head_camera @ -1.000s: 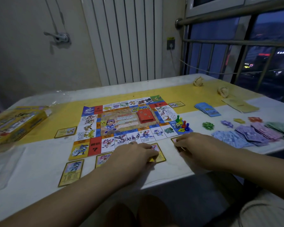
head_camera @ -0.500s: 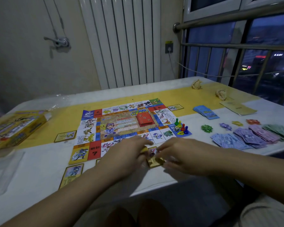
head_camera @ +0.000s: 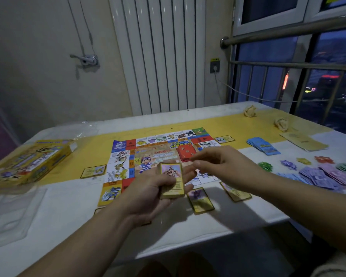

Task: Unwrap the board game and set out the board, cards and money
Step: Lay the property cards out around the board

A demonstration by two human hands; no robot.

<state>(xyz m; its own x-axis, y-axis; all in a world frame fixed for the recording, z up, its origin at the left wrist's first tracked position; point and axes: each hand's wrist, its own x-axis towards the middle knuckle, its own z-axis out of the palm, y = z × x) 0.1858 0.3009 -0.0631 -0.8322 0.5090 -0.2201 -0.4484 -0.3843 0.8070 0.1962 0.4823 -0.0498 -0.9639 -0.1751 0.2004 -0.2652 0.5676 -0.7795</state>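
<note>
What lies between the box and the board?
One yellow-bordered card, lying flat just off the left edge of the board; the head view shows it.

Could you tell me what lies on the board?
A red card deck; the left hand, its yellow cards and the right hand cover the near part of the board.
</note>
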